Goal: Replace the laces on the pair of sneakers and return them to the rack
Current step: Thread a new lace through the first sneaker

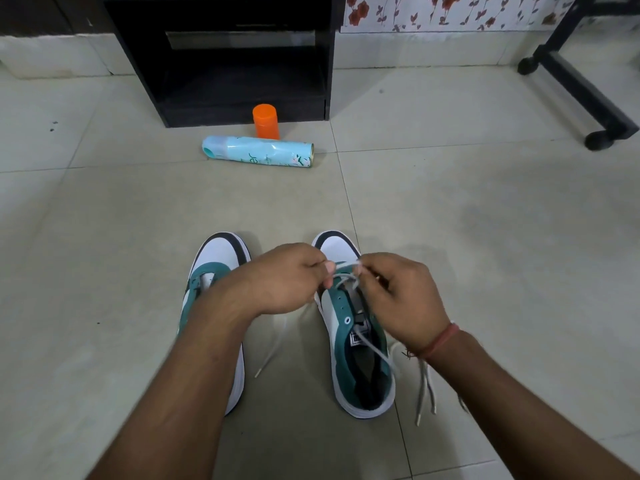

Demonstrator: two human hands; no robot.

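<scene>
Both hands pinch the lace [346, 271] over the right shoe [356, 327]: left hand [287, 278], right hand [401, 296]. Eyelets run toward the person, below the grips.

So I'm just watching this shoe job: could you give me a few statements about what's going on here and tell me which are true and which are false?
1. Both hands pinch the white lace over the right-hand sneaker. True: the left hand and right hand each hold it near the front eyelets.
2. The left-hand sneaker is fully laced. False: no lace shows in its visible eyelets.
3. The blue spray can stands upright. False: it lies on its side on the floor.
4. An orange container stands behind the can. True.
5. The sneakers are on the rack. False: both sit on the floor.
</scene>
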